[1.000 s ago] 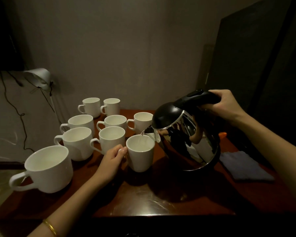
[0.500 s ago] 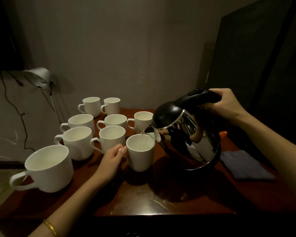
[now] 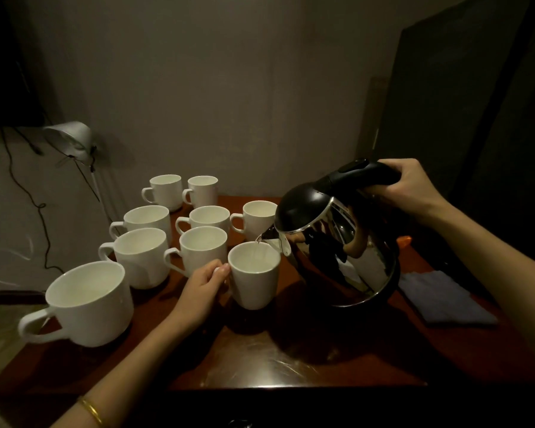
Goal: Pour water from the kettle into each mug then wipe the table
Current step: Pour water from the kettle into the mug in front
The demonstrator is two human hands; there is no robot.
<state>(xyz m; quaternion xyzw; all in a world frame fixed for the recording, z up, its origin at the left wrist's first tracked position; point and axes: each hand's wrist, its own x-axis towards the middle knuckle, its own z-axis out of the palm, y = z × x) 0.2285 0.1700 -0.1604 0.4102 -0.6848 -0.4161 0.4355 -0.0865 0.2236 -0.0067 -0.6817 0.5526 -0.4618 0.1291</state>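
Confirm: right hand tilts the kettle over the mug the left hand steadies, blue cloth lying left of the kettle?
Not quite. The head view shows the blue cloth lying right of the kettle, not left. The rest holds: right hand tilts it over the mug steadied by the left hand.

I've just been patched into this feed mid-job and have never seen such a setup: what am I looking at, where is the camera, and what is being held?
There is no machine here. A person works with two bare hands, and the single picture comes from a wide-angle camera worn on the head, looking forward and down.

The right hand grips the black handle of a shiny kettle, tilted so its spout hangs over a white mug. A thin stream of water seems to run into it. The left hand holds that mug at its handle side, fingers curled against it.

Eight more white mugs stand on the dark wooden table, behind and left of that one; the nearest large mug sits at the left edge. How full they are cannot be told. A folded blue cloth lies to the right of the kettle.
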